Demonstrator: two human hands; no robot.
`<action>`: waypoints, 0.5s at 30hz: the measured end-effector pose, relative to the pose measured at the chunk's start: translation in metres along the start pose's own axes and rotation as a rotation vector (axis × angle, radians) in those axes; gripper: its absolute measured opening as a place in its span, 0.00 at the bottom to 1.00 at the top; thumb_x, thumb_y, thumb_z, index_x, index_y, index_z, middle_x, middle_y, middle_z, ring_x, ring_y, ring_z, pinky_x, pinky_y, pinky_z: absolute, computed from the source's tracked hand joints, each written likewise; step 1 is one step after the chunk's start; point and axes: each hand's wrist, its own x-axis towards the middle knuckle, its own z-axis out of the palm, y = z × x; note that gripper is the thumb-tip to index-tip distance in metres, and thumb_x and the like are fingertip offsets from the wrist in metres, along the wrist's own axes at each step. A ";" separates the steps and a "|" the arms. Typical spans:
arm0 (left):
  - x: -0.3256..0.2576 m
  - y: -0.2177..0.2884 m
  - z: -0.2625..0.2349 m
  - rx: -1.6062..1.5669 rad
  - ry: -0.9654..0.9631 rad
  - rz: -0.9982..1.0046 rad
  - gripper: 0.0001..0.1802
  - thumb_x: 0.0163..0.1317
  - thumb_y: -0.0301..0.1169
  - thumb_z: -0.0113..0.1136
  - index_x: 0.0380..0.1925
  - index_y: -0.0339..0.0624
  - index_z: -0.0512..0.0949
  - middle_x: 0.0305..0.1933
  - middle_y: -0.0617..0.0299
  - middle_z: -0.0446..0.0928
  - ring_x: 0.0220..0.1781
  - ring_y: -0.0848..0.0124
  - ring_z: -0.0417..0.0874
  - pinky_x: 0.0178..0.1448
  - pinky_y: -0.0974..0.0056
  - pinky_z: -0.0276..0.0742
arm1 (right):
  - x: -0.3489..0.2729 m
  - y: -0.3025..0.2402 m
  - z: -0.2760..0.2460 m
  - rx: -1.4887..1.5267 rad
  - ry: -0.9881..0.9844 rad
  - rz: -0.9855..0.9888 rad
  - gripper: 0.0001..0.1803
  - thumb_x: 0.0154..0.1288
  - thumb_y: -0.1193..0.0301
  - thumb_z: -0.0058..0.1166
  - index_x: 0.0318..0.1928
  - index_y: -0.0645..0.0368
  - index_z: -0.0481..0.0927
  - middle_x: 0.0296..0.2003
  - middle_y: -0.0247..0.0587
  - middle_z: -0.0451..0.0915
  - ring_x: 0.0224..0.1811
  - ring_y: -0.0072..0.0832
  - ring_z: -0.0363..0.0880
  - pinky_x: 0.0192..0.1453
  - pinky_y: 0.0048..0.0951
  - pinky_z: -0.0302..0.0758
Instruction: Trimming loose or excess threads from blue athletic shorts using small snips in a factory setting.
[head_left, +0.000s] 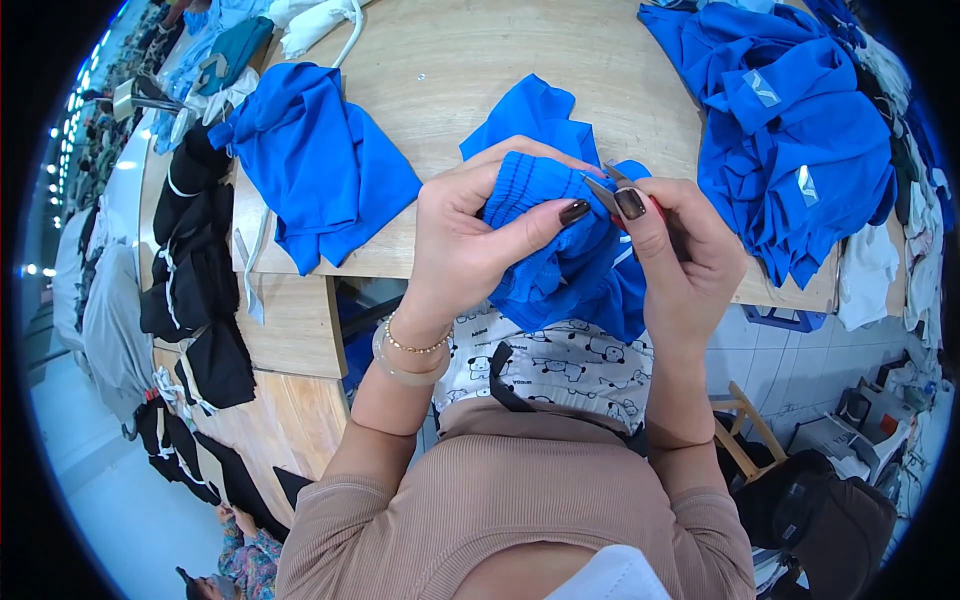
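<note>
A blue garment (565, 275) with a gathered elastic waistband is bunched up in front of me, over the table's near edge and my lap. My left hand (462, 225) grips the waistband, thumb on the near side. In my right hand (688, 250) is a small pair of thread snips (602, 192), with a bit of red showing at the grip. Their metal blades point left and lie at the waistband, close to my left fingertips. Whether a thread is between the blades is too small to tell.
Another blue garment (325, 165) lies on the wooden table (425, 50) to the left. A heap of blue garments (790, 130) covers the right side. Tied black cloth bundles (195, 240) hang at far left. A wooden stool (745, 430) stands lower right; a person (245, 560) is at lower left.
</note>
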 end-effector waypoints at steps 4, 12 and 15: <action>-0.005 0.005 0.010 -0.157 0.081 -0.157 0.05 0.54 0.20 0.61 0.30 0.27 0.79 0.39 0.55 0.79 0.34 0.76 0.77 0.38 0.75 0.73 | -0.005 0.004 0.009 0.271 0.075 0.101 0.05 0.62 0.75 0.57 0.34 0.65 0.78 0.23 0.28 0.74 0.23 0.10 0.64 0.25 0.13 0.58; -0.003 0.006 0.006 -0.030 0.094 -0.177 0.07 0.55 0.23 0.62 0.33 0.30 0.79 0.36 0.63 0.79 0.34 0.82 0.75 0.36 0.77 0.71 | 0.004 -0.003 0.000 -0.015 -0.097 0.095 0.10 0.59 0.70 0.62 0.36 0.63 0.76 0.20 0.26 0.70 0.22 0.09 0.62 0.24 0.13 0.56; -0.003 0.004 0.007 -0.062 0.089 -0.231 0.07 0.55 0.22 0.61 0.35 0.32 0.79 0.35 0.64 0.79 0.33 0.83 0.74 0.36 0.78 0.70 | 0.005 -0.005 -0.002 -0.142 -0.130 0.113 0.13 0.56 0.67 0.64 0.33 0.61 0.75 0.16 0.28 0.69 0.18 0.11 0.62 0.21 0.15 0.57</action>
